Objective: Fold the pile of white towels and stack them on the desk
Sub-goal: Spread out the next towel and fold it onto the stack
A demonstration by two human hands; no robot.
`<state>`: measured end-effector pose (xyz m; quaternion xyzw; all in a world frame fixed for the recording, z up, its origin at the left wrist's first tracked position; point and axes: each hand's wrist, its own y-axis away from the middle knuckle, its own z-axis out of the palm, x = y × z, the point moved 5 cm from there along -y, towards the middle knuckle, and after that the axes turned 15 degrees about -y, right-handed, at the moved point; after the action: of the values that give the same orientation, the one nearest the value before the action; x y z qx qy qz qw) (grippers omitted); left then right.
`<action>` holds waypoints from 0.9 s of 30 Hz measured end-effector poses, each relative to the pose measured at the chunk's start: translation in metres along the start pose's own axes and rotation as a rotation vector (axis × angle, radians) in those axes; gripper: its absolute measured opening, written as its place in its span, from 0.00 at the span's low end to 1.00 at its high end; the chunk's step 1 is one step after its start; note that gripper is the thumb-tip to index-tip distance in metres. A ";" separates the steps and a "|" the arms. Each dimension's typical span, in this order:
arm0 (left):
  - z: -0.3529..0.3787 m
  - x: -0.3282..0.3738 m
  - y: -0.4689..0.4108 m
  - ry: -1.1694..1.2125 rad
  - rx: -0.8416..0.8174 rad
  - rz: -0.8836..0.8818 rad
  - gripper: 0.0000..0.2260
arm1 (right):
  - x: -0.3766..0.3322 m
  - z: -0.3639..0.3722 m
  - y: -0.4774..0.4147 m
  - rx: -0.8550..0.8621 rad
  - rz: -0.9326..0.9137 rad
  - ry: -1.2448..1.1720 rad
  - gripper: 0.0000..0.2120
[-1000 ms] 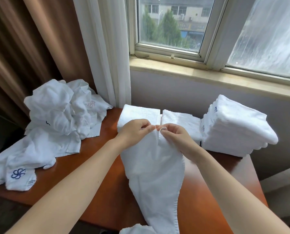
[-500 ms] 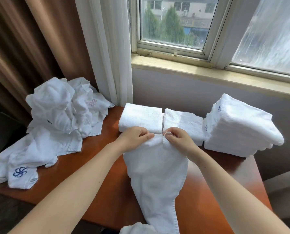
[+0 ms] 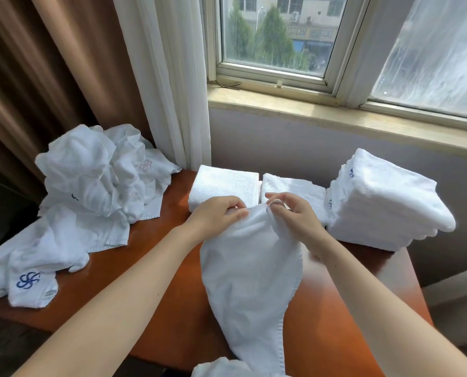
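A white towel hangs in front of me over the middle of the wooden desk, its lower end trailing past the near edge. My left hand and my right hand pinch its top edge close together. A crumpled pile of unfolded white towels with blue logos lies on the desk's left end. Two folded towels lie side by side at the back. A tall stack of folded towels stands at the back right.
A white sheer curtain and a brown curtain hang behind the desk's left part. The window sill runs above the wall behind the desk. A grey seat edge shows at the right.
Both hands have kept their pinch on the towel's top edge, staying close together just in front of the two folded towels. The towel's top now bulges a little between them.
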<state>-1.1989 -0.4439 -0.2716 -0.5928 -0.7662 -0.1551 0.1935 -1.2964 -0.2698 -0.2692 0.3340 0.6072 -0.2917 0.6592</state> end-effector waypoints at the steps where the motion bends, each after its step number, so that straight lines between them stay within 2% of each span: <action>1: -0.005 0.005 -0.002 0.010 0.024 0.018 0.05 | -0.006 0.006 -0.001 -0.040 -0.015 -0.030 0.08; 5: -0.028 0.024 -0.011 0.059 0.114 0.092 0.06 | -0.022 0.022 -0.005 -0.185 -0.026 -0.017 0.07; 7: -0.035 0.028 -0.013 0.047 0.132 0.104 0.06 | -0.024 0.023 -0.006 -0.200 -0.038 0.031 0.07; 16: -0.017 0.010 -0.006 0.005 -0.037 0.006 0.12 | -0.012 0.003 -0.008 -0.071 -0.086 0.167 0.11; 27: -0.023 -0.011 0.001 -0.015 -0.036 -0.060 0.09 | 0.005 -0.028 -0.012 0.117 -0.031 0.301 0.11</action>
<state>-1.1933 -0.4639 -0.2564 -0.5738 -0.7824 -0.1701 0.1723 -1.3226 -0.2549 -0.2767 0.4024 0.6861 -0.2835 0.5356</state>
